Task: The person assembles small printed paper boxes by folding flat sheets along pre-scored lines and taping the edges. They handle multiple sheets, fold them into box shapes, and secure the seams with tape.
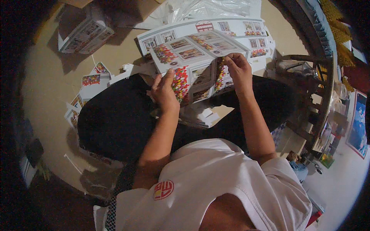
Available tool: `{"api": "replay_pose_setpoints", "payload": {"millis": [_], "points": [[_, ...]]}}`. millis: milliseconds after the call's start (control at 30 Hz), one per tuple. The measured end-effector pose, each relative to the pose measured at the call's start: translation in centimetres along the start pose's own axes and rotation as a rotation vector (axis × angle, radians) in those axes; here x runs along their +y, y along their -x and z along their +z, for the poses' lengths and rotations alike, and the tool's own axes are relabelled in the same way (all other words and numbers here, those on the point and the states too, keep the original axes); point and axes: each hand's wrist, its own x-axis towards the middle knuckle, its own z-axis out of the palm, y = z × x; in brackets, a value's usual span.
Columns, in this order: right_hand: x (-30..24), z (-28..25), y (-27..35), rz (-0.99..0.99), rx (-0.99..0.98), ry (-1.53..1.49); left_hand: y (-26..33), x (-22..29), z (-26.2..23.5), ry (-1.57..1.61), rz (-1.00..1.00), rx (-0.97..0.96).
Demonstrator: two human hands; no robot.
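Observation:
A printed cardboard box (198, 75), patterned with windows and bright flowers, is held above my lap with one panel up and one facing me. My left hand (165, 91) is closed on its lower left edge, thumb on the printed side and the other fingers partly hidden. At its right part, my right hand (239, 70) pinches the edge near the fold, fingers bent together. Directly behind it lie flat printed cardboard sheets (246, 29) of like pattern. Whether the box is closed on its far side is hidden.
A similar printed box (86, 36) stands at the far left beside brown cardboard (125, 11). Clear plastic wrap (196, 9) lies at the back. Printed cardboard pieces (90, 81) lie on the floor left of my leg. A wooden rack (318, 92) stands at right.

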Motion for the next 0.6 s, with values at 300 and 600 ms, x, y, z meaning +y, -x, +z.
{"api": "replay_pose_setpoints", "payload": {"millis": [300,600], "points": [[0.6,0.2,-1.0,0.09,-0.013,-0.015,-0.1,0.0,0.0,-0.074,0.089,-0.003],[0.5,0.1,-1.3,0.097,-0.032,-0.012,0.6,0.5,0.2,-0.059,0.061,-0.042]]}}
